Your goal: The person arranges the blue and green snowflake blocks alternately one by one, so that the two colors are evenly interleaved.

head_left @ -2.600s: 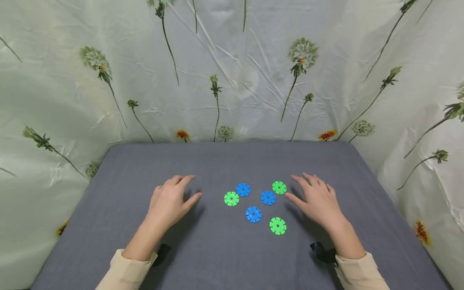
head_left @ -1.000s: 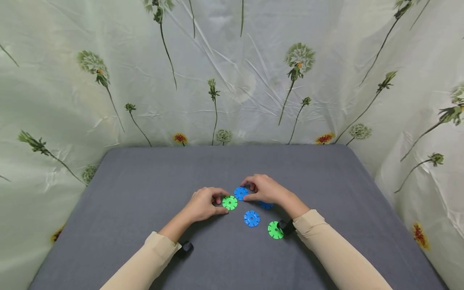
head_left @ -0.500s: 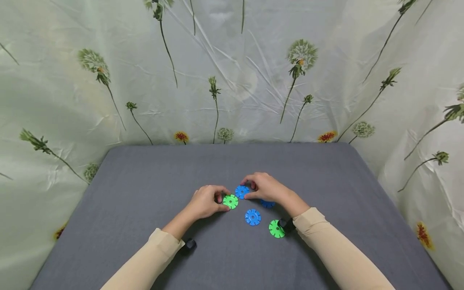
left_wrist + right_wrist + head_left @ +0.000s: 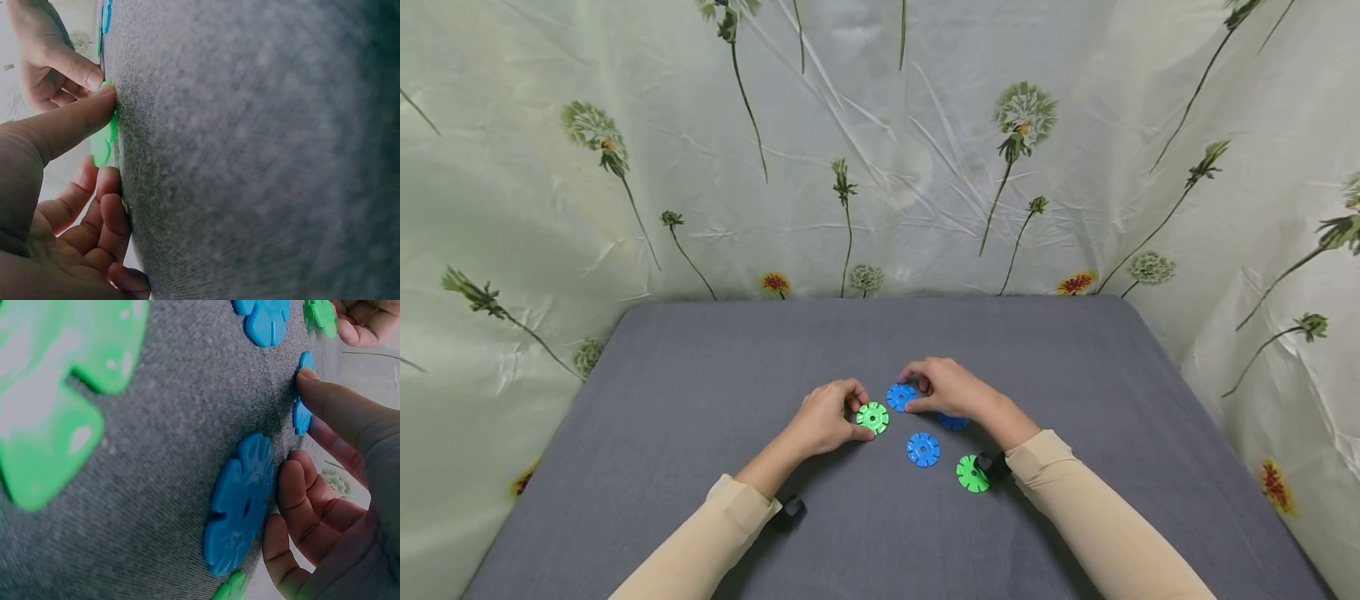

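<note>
My left hand pinches a green notched plastic disc between thumb and index finger. In the left wrist view, that green disc appears edge-on, partly behind the thumb. Just to its right, my right hand has thumb and index finger at opposite edges of a blue notched disc. The right wrist view shows this blue disc gripped at the table surface. Another blue disc is partly covered by the right hand.
On the grey cloth-covered table, a blue disc lies in front of the hands. A green disc is partly hidden by the black right wrist camera. One more green disc peeks in at the right wrist view's bottom. A flowered curtain hangs behind.
Both hands came inward from the sides onto the green and blue discs. Over the last half second the green disc shifted slightly left with the left hand; the right hand stayed put.
</note>
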`<state>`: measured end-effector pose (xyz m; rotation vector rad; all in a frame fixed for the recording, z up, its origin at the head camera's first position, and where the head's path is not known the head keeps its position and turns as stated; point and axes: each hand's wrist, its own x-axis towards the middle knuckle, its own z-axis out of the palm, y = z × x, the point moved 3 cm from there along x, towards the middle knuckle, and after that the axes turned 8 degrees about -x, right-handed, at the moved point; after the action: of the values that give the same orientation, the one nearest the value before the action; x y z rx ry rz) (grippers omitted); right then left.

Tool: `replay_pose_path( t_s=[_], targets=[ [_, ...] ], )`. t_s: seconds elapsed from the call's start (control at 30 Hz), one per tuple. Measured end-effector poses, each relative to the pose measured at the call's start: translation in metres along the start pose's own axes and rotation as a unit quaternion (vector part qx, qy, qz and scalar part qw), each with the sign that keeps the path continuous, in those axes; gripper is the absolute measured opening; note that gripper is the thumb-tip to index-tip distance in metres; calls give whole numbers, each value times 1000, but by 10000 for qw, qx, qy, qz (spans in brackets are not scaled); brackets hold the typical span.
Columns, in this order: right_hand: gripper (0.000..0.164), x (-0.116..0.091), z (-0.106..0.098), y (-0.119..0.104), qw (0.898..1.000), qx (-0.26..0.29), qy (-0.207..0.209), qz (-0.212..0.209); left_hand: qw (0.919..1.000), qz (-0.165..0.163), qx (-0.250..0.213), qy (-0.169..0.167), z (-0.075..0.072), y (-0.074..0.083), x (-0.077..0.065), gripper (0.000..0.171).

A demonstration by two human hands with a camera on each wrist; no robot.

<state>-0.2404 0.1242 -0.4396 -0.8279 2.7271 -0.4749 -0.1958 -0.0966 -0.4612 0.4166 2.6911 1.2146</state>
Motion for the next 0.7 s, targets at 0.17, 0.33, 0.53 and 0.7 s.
replay_pose_path(
  t_s=[0.17, 0.33, 0.53, 0.7],
  targets=[
    [37, -1, 0, 0, 10000, -2, 18, -35, 9999, 114, -83, -31, 1, 0, -1, 43],
    [37, -1, 1, 0, 10000, 35, 5, -14, 9997, 204, -77, -119, 1, 0, -1, 43],
    [36, -1, 1, 1, 9999, 109, -9, -3, 9990, 281, -94, -320, 0, 0, -1, 45],
    [35, -1, 0, 2, 9998, 180, -59, 29, 9984, 291, -36, -476, -1, -1, -1, 48]
  ],
)
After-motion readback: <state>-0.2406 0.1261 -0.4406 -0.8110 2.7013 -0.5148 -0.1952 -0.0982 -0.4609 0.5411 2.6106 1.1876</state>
